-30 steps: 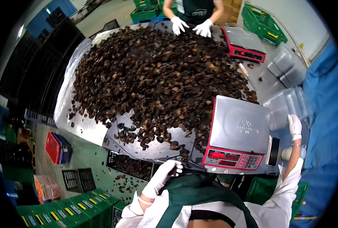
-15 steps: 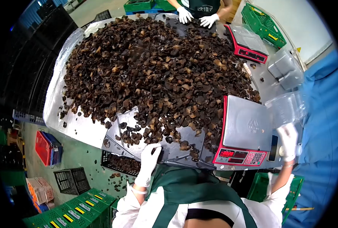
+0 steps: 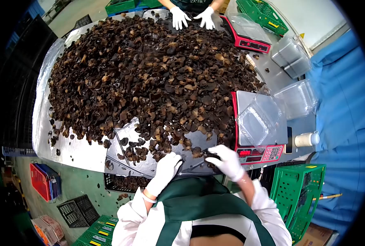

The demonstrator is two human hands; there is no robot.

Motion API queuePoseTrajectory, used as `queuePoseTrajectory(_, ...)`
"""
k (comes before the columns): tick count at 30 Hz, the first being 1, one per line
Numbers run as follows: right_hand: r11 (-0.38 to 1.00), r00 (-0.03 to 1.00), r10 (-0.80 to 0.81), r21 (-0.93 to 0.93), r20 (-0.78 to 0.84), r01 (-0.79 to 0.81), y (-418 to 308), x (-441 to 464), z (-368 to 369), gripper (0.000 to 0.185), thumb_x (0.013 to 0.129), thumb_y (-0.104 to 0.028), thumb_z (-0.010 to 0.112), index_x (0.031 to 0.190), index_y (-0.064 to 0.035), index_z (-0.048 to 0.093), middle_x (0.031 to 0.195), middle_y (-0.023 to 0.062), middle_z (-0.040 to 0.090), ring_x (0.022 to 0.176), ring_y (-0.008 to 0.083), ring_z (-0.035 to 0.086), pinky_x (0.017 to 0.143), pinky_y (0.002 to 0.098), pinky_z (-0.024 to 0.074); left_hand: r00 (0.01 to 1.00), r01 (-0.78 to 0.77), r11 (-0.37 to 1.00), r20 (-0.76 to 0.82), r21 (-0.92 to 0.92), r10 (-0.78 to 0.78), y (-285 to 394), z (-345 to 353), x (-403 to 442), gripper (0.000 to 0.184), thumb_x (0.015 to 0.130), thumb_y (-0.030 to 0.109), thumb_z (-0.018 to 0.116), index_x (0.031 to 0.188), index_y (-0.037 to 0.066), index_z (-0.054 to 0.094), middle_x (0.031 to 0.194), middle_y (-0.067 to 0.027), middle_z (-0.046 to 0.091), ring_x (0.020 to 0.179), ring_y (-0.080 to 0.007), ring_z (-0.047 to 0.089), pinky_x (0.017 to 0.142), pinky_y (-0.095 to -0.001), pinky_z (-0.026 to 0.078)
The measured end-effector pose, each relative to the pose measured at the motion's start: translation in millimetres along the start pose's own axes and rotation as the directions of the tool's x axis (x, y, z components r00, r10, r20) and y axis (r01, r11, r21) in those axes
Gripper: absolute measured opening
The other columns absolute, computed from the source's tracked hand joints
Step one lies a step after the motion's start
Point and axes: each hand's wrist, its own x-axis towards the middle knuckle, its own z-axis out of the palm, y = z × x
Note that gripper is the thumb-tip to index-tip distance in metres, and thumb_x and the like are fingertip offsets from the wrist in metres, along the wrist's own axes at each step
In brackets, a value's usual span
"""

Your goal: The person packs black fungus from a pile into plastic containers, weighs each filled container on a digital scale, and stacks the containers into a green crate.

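At the near edge of the table point(image 3: 86, 152), the right hand point(image 3: 226, 162) is holding thumb and fingers apart beside dark curled pieces point(image 3: 149, 78), heaped across the table's middle. Near left, the left hand point(image 3: 167, 169) is resting, fingers bent; whether it is gripping anything, I cannot tell. Rightward, a clear container point(image 3: 257, 123) is lying on the near scale point(image 3: 273, 153).

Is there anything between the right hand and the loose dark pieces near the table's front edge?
Nothing visible does. The right hand is right at the dark pieces; the nearer red scale, bearing a clear container, sits off to the right, outside that path.
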Motion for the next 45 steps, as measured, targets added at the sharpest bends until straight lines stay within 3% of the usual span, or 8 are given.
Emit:
queuePoseTrajectory(5, 0.925, 0.991, -0.045, -0.369, 0.129, 0.090, 21.7, 6.9, 69.9, 0.035, 0.077, -0.029, 0.070, 0.104, -0.0075, 0.062, 0.087, 0.0087, 0.060, 0.082, 0.0258, 0.060, 0.072, 0.0345, 0.0493, 0.934, 0.346, 0.684, 0.168, -0.642, -0.315, -14.6, -17.6, -18.7, 0.011, 0.085, 0.011, 0.065, 0.091, 0.004, 0.059, 0.087, -0.0043, 0.064, 0.075, -0.0147, 0.057, 0.067, -0.0298, 0.047)
queuePoseTrajectory(12, 0.520, 0.801, 0.461, 0.616, 0.381, -0.592, 29.7, 6.0, 64.6, 0.022, 0.091, -0.021, 0.058, 0.101, -0.0013, 0.064, 0.079, 0.0012, 0.064, 0.062, 0.0051, 0.055, 0.055, 0.0189, 0.0431, 0.749, 0.625, 0.037, 0.585, -0.780, -0.310, -13.5, -55.4, -20.6, 0.021, 0.090, 0.012, 0.054, 0.110, 0.006, 0.059, 0.101, -0.0026, 0.066, 0.090, -0.0087, 0.058, 0.072, -0.0225, 0.043)
queuePoseTrajectory(17, 0.455, 0.752, 0.445, 0.600, 0.486, -0.658, -18.0, 6.2, 74.5, 0.024, 0.091, -0.021, 0.059, 0.101, -0.0010, 0.064, 0.087, 0.0046, 0.067, 0.068, 0.0068, 0.060, 0.061, 0.0194, 0.0475, 0.814, 0.536, 0.157, 0.458, -0.830, -0.357, -19.2, -77.9, -14.5, 0.028, 0.092, 0.019, 0.051, 0.114, 0.005, 0.059, 0.099, -0.0032, 0.066, 0.088, -0.0104, 0.061, 0.070, -0.0218, 0.044)
queuePoseTrajectory(23, 0.963, 0.973, -0.224, 0.164, 0.054, 0.213, -30.7, 4.9, 65.4, 0.019, 0.077, -0.017, 0.073, 0.090, -0.0034, 0.068, 0.091, 0.0086, 0.068, 0.075, 0.0202, 0.066, 0.069, 0.0290, 0.0535, 0.789, 0.355, 0.177, 0.192, -0.918, -0.584, -50.0, -110.0, -19.7, 0.022, 0.095, 0.017, 0.050, 0.108, 0.004, 0.059, 0.088, -0.0018, 0.064, 0.079, -0.0086, 0.059, 0.064, -0.0197, 0.043)
queuePoseTrajectory(27, 0.946, 0.982, 0.189, -0.272, 0.013, -0.178, 11.1, -6.4, 41.4, 0.038, 0.072, -0.020, 0.074, 0.109, -0.0129, 0.063, 0.092, 0.0065, 0.057, 0.085, 0.0254, 0.060, 0.072, 0.0358, 0.0518, 0.757, 0.408, 0.070, 0.295, -0.910, -0.583, -43.5, -101.9, -28.9, 0.022, 0.095, 0.025, 0.054, 0.106, 0.007, 0.060, 0.089, -0.0006, 0.064, 0.079, -0.0088, 0.060, 0.062, -0.0198, 0.042)
queuePoseTrajectory(32, 0.980, 0.981, 0.185, 0.061, 0.057, -0.188, 61.1, -19.9, 65.0, 0.034, 0.076, -0.014, 0.070, 0.110, -0.0109, 0.064, 0.090, 0.0055, 0.059, 0.082, 0.0226, 0.058, 0.072, 0.0326, 0.0494, 0.705, 0.482, -0.089, 0.446, -0.872, -0.551, -21.9, -71.5, -19.3, 0.031, 0.093, 0.035, 0.055, 0.107, 0.009, 0.061, 0.098, -0.0009, 0.067, 0.090, -0.0118, 0.062, 0.071, -0.0246, 0.044)
queuePoseTrajectory(37, -0.081, 0.679, 0.474, 0.795, 0.562, -0.601, 50.6, -10.7, 50.3, 0.023, 0.091, -0.015, 0.058, 0.111, -0.0052, 0.062, 0.095, 0.0038, 0.063, 0.078, 0.0086, 0.057, 0.060, 0.0238, 0.0465, 0.735, 0.464, -0.138, 0.467, -0.875, -0.492, 7.4, -59.9, 5.6, 0.033, 0.097, 0.034, 0.046, 0.106, 0.006, 0.062, 0.097, -0.0038, 0.065, 0.092, -0.0129, 0.059, 0.074, -0.0273, 0.043)
queuePoseTrajectory(45, -0.471, 0.774, 0.222, 0.761, 0.592, -0.447, 31.3, -5.1, 64.1, 0.043, 0.101, -0.031, 0.033, 0.122, -0.0010, 0.054, 0.109, 0.0118, 0.060, 0.088, 0.0195, 0.057, 0.073, 0.0273, 0.0472, 0.828, 0.340, -0.076, 0.336, -0.937, -0.448, 56.7, -64.9, 41.9, 0.040, 0.101, 0.035, 0.040, 0.109, 0.002, 0.060, 0.098, -0.0051, 0.064, 0.087, -0.0116, 0.054, 0.075, -0.0259, 0.041)
